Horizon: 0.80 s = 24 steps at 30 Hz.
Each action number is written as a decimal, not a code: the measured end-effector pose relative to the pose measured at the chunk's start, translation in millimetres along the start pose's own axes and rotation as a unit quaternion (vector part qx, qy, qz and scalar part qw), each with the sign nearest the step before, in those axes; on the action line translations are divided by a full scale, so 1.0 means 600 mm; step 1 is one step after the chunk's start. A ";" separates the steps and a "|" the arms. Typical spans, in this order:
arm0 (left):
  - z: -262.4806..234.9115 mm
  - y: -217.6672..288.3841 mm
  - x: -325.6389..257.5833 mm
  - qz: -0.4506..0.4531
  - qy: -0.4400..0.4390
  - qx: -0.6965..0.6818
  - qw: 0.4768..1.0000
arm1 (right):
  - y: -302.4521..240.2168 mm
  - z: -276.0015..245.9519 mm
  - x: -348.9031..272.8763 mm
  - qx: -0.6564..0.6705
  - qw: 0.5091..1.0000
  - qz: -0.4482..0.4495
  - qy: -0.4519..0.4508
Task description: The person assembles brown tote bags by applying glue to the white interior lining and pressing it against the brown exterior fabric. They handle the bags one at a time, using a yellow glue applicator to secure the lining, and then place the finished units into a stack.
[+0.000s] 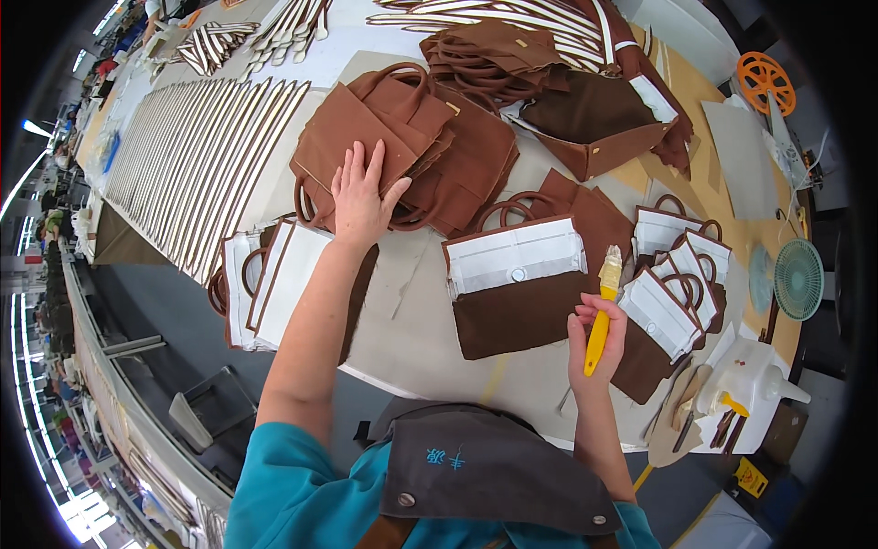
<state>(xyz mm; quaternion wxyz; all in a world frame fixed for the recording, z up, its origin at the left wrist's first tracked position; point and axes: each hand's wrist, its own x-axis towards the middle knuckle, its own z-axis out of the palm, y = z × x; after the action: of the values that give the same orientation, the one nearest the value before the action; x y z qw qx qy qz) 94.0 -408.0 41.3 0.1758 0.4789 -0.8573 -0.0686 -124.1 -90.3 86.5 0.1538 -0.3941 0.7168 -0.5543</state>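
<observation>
My left hand (pixel 363 197) lies with fingers spread on a pile of reddish-brown bag panels with handles (pixel 384 137). My right hand (pixel 599 334) is closed round the yellow handle of a glue brush (pixel 598 340), whose pale, coated bristles point away from me. Between my hands a dark brown bag piece (pixel 517 316) lies flat, with a white-lined upper band (pixel 517 254) and a brown handle at its far edge. Under my left forearm is another group of white-lined bag pieces (pixel 293 274), partly hidden by the arm.
Several white-lined bag pieces (pixel 672 302) overlap at the right. A white plastic bottle (pixel 745 375) and small tools stand near the right edge, by a green fan (pixel 798 279). Rows of pale strips (pixel 201 165) cover the left. More brown panels (pixel 494 59) are heaped at the back.
</observation>
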 end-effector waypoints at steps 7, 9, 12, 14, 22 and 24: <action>-0.007 0.031 0.031 -0.008 0.031 -0.041 0.999 | 0.000 0.003 0.002 -0.001 1.000 0.001 -0.003; -0.001 0.035 0.046 0.000 0.034 -0.034 0.999 | 0.000 0.003 0.001 0.001 1.000 0.000 -0.004; 0.000 0.039 0.057 -0.007 0.023 -0.013 1.000 | 0.000 0.002 0.001 0.002 1.000 -0.004 -0.002; -0.007 0.041 0.052 0.017 0.041 -0.012 0.999 | 0.002 0.000 -0.001 0.002 1.000 0.000 0.002; -0.079 -0.033 0.105 -0.156 -0.089 -0.401 0.898 | 0.005 -0.002 -0.005 -0.001 1.000 0.002 -0.012; -0.102 -0.034 0.107 -0.215 -0.115 -0.555 0.795 | 0.005 -0.002 -0.004 0.000 1.000 0.004 -0.018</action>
<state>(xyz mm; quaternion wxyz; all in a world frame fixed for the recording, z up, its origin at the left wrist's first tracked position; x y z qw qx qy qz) 101.9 -470.0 107.2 0.2923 0.4598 -0.5607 -0.6235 -124.9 -87.5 83.6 0.1693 -0.4011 0.7155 -0.5464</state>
